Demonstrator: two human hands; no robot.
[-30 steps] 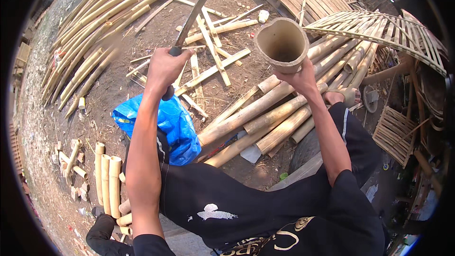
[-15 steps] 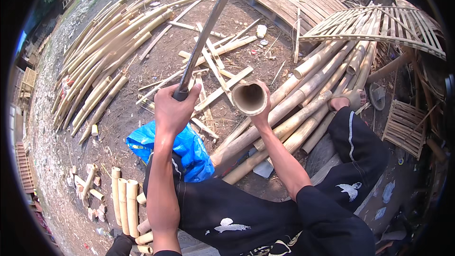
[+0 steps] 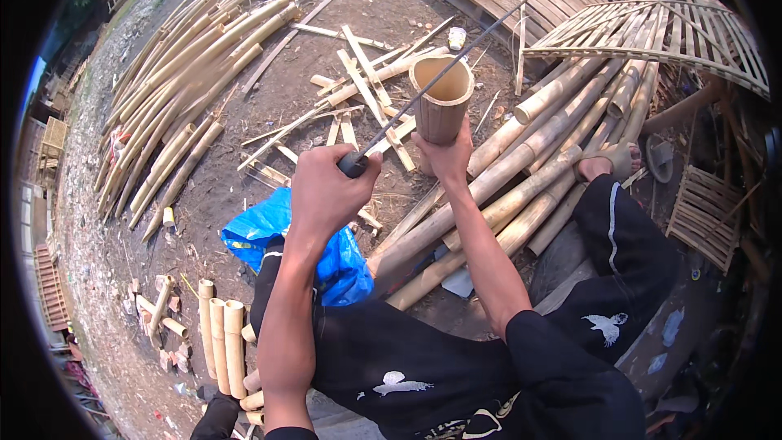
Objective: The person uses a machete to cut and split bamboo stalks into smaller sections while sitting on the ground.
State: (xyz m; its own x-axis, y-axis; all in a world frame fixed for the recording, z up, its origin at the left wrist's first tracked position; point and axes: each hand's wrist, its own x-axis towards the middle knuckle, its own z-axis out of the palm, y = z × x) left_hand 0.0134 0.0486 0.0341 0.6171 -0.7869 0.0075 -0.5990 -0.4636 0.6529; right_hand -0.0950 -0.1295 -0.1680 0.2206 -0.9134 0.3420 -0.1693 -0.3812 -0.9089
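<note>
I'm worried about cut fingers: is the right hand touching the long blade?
Apart: the head view shows a gap between the blade and the right hand holding the bamboo tube.

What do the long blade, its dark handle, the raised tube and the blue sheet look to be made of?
Blade: probably steel; thin, straight, dark grey.
Handle: black; plastic, rubber or wood, I can't tell, mostly covered.
Tube: apparently bamboo, tan; hollow with a thick rim.
Blue sheet: likely plastic, slightly shiny; crinkled folds.

Outdoor bamboo work yard: stacked poles point(image 3: 175, 106), split strips point(image 3: 366, 77), dirt ground point(image 3: 208, 220).
</note>
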